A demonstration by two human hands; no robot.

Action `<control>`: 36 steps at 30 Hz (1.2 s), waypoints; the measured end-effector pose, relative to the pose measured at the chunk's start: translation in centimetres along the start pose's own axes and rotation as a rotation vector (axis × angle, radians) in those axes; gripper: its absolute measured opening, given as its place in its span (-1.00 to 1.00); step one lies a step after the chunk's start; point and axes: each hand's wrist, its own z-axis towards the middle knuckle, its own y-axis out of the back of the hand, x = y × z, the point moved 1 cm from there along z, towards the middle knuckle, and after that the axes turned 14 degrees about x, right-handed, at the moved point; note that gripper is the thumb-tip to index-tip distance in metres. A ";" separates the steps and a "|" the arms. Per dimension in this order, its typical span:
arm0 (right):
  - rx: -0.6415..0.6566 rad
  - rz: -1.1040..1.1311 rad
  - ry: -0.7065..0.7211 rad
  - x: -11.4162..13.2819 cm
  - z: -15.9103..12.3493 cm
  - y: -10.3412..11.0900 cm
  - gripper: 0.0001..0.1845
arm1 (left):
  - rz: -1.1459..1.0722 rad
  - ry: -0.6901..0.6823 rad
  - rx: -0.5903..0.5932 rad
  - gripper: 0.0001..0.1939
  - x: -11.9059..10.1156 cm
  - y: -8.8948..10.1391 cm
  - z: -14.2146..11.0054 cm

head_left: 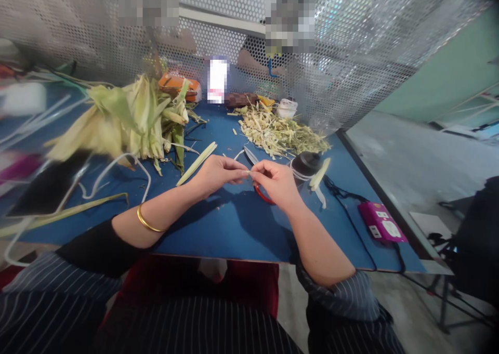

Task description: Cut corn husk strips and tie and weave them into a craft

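Above the blue tabletop, my left hand (218,175) and my right hand (276,181) meet fingertip to fingertip, both closed in a pinch. Between them shows a tiny pale bit, too small to name. Scissors (265,195) with a red handle lie under my right hand, their blades pointing away from me and partly hidden. A dark rounded object (307,162) with pale string around it stands just beyond my right hand. Next to my left hand lies a narrow strip of corn husk (197,161). Another short husk piece (320,174) is at the right.
A large heap of corn husks (134,117) covers the back left; shredded scraps (278,130) lie at the back right. A phone-like dark slab (49,187) and white cable (113,161) are at left. A purple power strip (382,222) with black cords sits near the right edge.
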 end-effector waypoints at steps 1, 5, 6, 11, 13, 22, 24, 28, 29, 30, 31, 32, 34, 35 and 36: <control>0.003 -0.005 -0.002 -0.1 0.0 0.0 -0.85 | 0.011 -0.002 -0.001 -0.86 -0.1 0.0 0.0; 0.011 -0.027 -0.009 -0.2 0.1 0.3 -0.80 | -0.003 -0.013 -0.039 -0.88 -0.2 0.0 0.0; 0.000 -0.069 -0.020 -0.2 0.0 0.5 -0.79 | -0.023 -0.018 -0.060 -0.88 -0.2 0.1 0.1; 0.001 -0.754 -0.276 -0.6 -0.6 1.6 -0.73 | -0.157 -0.005 -0.160 -0.87 0.5 1.0 0.6; 0.094 -0.972 -0.394 -0.8 -0.6 1.7 -0.68 | -0.212 0.002 -0.181 -0.87 0.7 1.3 0.8; 0.207 -0.951 -0.528 -1.4 0.1 1.7 -0.41 | -0.281 -0.012 -0.221 -0.82 0.6 1.8 1.1; 0.180 -0.913 -0.529 -1.5 0.1 1.9 -0.38 | -0.284 -0.014 -0.237 -0.82 0.6 2.0 1.3; 0.080 -0.737 -0.527 -2.2 0.2 2.7 -0.32 | -0.300 0.001 -0.279 -0.87 0.2 2.3 2.1; 0.031 -0.665 -0.496 -2.3 0.3 3.0 -0.34 | -0.308 0.004 -0.292 -0.89 0.0 2.3 2.4; -0.024 -0.568 -0.446 -2.4 0.4 3.2 -0.36 | -0.316 0.007 -0.301 -0.90 -0.2 2.3 2.8; -0.074 -0.440 -0.384 -2.5 0.4 3.4 -0.39 | -0.324 0.006 -0.309 -0.90 -0.5 2.3 3.2; -0.109 -0.282 -0.322 -2.6 0.5 3.4 -0.41 | -0.333 0.002 -0.317 -0.91 -0.7 2.3 3.7; -0.118 0.074 -0.232 -2.5 0.6 3.3 -0.41 | -0.355 -0.007 -0.318 -0.92 -1.1 2.4 4.9; -0.106 0.236 -0.212 -2.5 0.6 3.2 -0.40 | -0.371 -0.005 -0.325 -0.93 -1.2 2.5 5.5; -0.095 0.363 -0.207 -2.4 0.6 3.0 -0.40 | -0.388 -0.009 -0.324 -0.94 -1.3 2.6 6.2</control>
